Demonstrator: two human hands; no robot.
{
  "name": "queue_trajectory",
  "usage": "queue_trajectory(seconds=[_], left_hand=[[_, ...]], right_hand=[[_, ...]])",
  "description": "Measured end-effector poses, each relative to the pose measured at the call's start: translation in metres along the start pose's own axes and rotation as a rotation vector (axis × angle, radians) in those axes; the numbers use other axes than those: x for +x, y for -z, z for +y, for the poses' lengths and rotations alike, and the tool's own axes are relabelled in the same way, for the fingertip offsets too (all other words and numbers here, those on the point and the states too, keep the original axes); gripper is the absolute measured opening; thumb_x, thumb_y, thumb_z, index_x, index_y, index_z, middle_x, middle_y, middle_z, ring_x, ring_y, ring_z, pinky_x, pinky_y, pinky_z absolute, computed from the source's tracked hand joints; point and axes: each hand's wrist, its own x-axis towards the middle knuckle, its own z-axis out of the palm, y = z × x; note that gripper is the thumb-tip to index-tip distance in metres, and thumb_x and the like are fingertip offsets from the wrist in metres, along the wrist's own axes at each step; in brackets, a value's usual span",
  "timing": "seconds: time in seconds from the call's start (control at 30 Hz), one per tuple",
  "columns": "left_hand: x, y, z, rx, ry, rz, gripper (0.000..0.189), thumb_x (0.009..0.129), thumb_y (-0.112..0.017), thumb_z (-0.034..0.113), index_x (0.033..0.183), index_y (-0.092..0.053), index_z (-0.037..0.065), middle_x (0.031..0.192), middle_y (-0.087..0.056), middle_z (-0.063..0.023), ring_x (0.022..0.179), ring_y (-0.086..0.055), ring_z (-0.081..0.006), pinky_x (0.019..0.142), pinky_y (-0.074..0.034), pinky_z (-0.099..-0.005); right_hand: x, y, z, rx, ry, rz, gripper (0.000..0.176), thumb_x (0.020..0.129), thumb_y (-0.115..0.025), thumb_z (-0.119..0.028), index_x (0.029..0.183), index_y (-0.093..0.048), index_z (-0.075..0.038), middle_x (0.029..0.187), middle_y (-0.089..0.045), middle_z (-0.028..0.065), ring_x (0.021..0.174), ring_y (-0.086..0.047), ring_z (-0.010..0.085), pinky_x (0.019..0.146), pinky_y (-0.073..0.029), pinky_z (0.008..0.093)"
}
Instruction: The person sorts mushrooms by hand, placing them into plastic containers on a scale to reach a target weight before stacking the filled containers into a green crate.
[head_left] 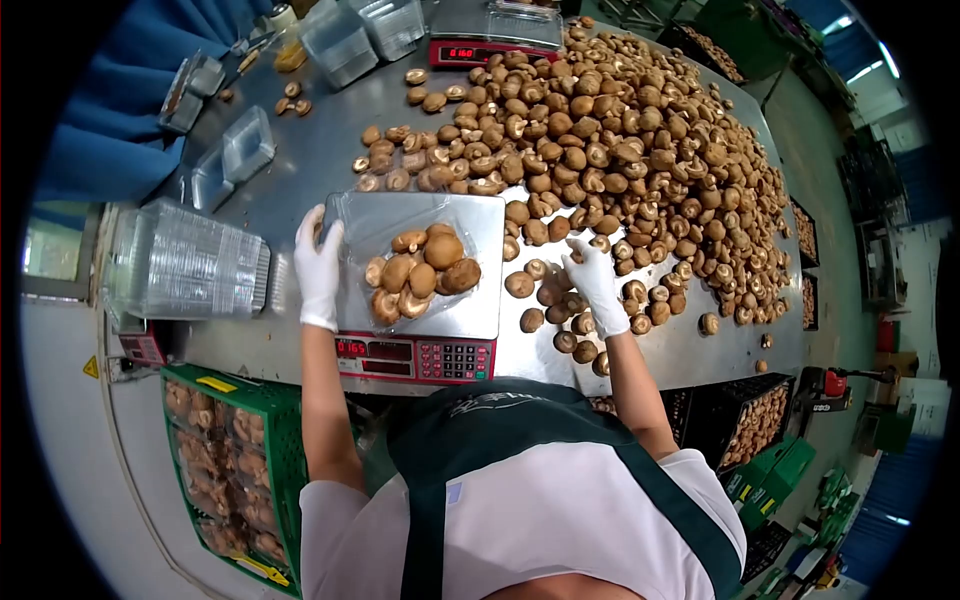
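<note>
A clear plastic tray (452, 222) of brown shiitake mushrooms (443, 250) rests on the steel plate of a red digital scale (455, 360), whose display reads 0.165. At the plate's left edge is my left hand (318, 275), in a white glove, thumb and fingers apart with nothing between them. My right hand (597, 285), also gloved, is among loose mushrooms right of the scale. Its fingers are curled together around a mushroom (575, 256), mostly hidden by them. Several loose mushrooms (520, 284) lie beside that hand.
A large mushroom heap (660, 150) covers the table's right side. Stacked clear trays (190, 262) stand at left. Behind is a second scale (480, 50) reading 0.160. A green crate (290, 430) of packed mushrooms is below left; a black crate (755, 425) of mushrooms is below right.
</note>
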Motion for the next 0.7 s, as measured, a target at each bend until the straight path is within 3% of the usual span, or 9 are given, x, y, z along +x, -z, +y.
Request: queue_trajectory(seconds=[0.1,0.23,0.3,0.37,0.43,0.5,0.57,0.7], left_hand=[[-0.027,-0.012,0.027,0.301,-0.176,-0.011,0.046,0.081,-0.065,0.020,0.121,-0.053,0.002,0.136,-0.040,-0.0197,0.126,-0.039,-0.0312,0.103,-0.032,-0.0366],[-0.048,-0.032,0.018,0.551,-0.309,-0.111,0.046,0.080,-0.066,0.028,0.118,-0.056,0.005,0.137,-0.038,-0.0208,0.129,-0.028,-0.0398,0.106,-0.026,-0.0447],[-0.051,-0.036,0.015,0.521,-0.271,-0.073,0.044,0.080,-0.066,0.028,0.117,-0.057,0.006,0.135,-0.040,-0.0190,0.128,-0.029,-0.0404,0.105,-0.027,-0.0447],[-0.053,-0.038,0.012,0.539,-0.270,-0.059,0.043,0.081,-0.065,0.028,0.117,-0.057,0.006,0.134,-0.041,-0.0182,0.128,-0.029,-0.0404,0.105,-0.028,-0.0447],[-0.053,-0.038,0.010,0.557,-0.267,-0.048,0.042,0.081,-0.065,0.028,0.116,-0.057,0.006,0.133,-0.043,-0.0174,0.128,-0.029,-0.0404,0.104,-0.028,-0.0447],[-0.055,-0.039,0.009,0.550,-0.269,-0.046,0.040,0.082,-0.064,0.027,0.116,-0.057,0.006,0.131,-0.045,-0.0164,0.128,-0.029,-0.0405,0.104,-0.028,-0.0445],[-0.056,-0.039,0.010,0.550,-0.254,-0.052,0.040,0.082,-0.064,0.027,0.116,-0.057,0.006,0.131,-0.045,-0.0165,0.128,-0.029,-0.0405,0.104,-0.028,-0.0443],[-0.055,-0.038,0.013,0.528,-0.226,-0.064,0.040,0.083,-0.063,0.026,0.116,-0.057,0.006,0.131,-0.045,-0.0163,0.128,-0.028,-0.0401,0.105,-0.027,-0.0443]], right_hand=[[0.029,-0.010,0.009,-0.139,0.130,0.134,0.040,0.075,-0.066,-0.024,0.111,-0.060,-0.008,0.093,-0.066,0.0147,0.085,-0.064,0.0291,0.074,-0.051,0.0378],[0.050,-0.029,0.005,-0.266,0.091,0.044,0.050,0.071,-0.069,-0.020,0.118,-0.054,-0.008,0.099,-0.064,0.0176,0.092,-0.062,0.0324,0.078,-0.049,0.0401],[0.052,-0.036,0.005,-0.211,0.076,0.011,0.054,0.070,-0.070,-0.018,0.120,-0.053,-0.006,0.106,-0.062,0.0180,0.095,-0.060,0.0342,0.079,-0.049,0.0399],[0.044,-0.033,0.004,-0.039,0.052,-0.024,0.057,0.071,-0.069,-0.017,0.124,-0.050,-0.005,0.110,-0.061,0.0179,0.095,-0.061,0.0323,0.082,-0.048,0.0378],[0.034,-0.019,0.002,0.321,-0.051,-0.153,0.059,0.075,-0.068,-0.010,0.130,-0.046,-0.006,0.111,-0.061,0.0144,0.094,-0.060,0.0181,0.081,-0.047,0.0285],[0.029,-0.020,0.016,0.815,-0.168,-0.259,0.060,0.076,-0.064,-0.002,0.132,-0.043,-0.004,0.096,-0.064,0.0078,0.075,-0.057,0.0122,0.069,-0.047,0.0242],[0.022,-0.013,0.022,0.902,-0.095,-0.291,0.058,0.079,-0.058,0.006,0.134,-0.041,-0.004,0.106,-0.055,0.0007,0.074,-0.048,0.0043,0.067,-0.043,0.0185],[0.018,-0.008,0.026,0.975,-0.092,-0.282,0.058,0.080,-0.058,0.006,0.134,-0.040,-0.003,0.104,-0.055,-0.0008,0.073,-0.047,0.0047,0.067,-0.042,0.0183]])
